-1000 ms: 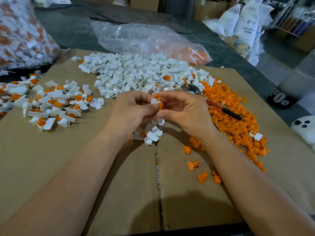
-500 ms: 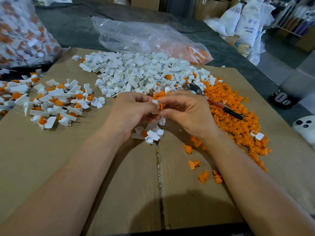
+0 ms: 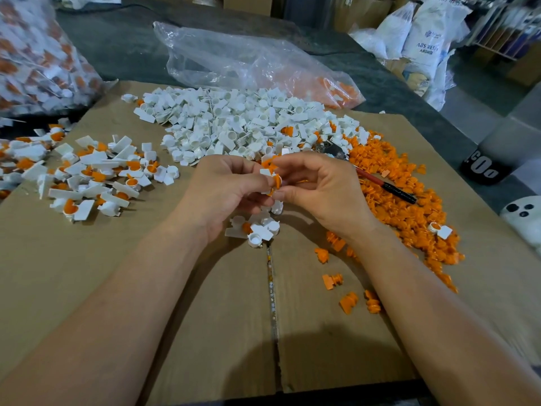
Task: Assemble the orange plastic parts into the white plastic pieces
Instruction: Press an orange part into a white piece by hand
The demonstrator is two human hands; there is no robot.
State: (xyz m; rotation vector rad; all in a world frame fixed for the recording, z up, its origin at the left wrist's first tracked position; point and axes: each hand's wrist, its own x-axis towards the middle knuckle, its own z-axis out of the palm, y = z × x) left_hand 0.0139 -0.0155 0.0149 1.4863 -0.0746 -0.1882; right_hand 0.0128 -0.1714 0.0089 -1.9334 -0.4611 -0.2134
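My left hand [image 3: 222, 194] and my right hand [image 3: 319, 189] meet over the middle of the cardboard [image 3: 205, 332]. Between their fingertips they pinch a small white plastic piece [image 3: 265, 172] with an orange part [image 3: 276, 180] set against it. The fingers hide most of both. A heap of white pieces [image 3: 243, 124] lies just behind the hands. Loose orange parts [image 3: 409, 200] are spread to the right. Joined white-and-orange pieces [image 3: 96, 174] lie in a pile at the left. A few white pieces [image 3: 257, 230] sit right below the hands.
Pliers with red and black handles [image 3: 380, 183] lie on the orange spread. A clear plastic bag [image 3: 248, 63] holding orange parts lies behind the white heap. A full bag [image 3: 32, 57] stands at the far left. Several stray orange parts [image 3: 348, 300] lie near my right forearm.
Both hands have stayed in place over the cardboard. The fingers have shifted slightly around the white piece and orange part.
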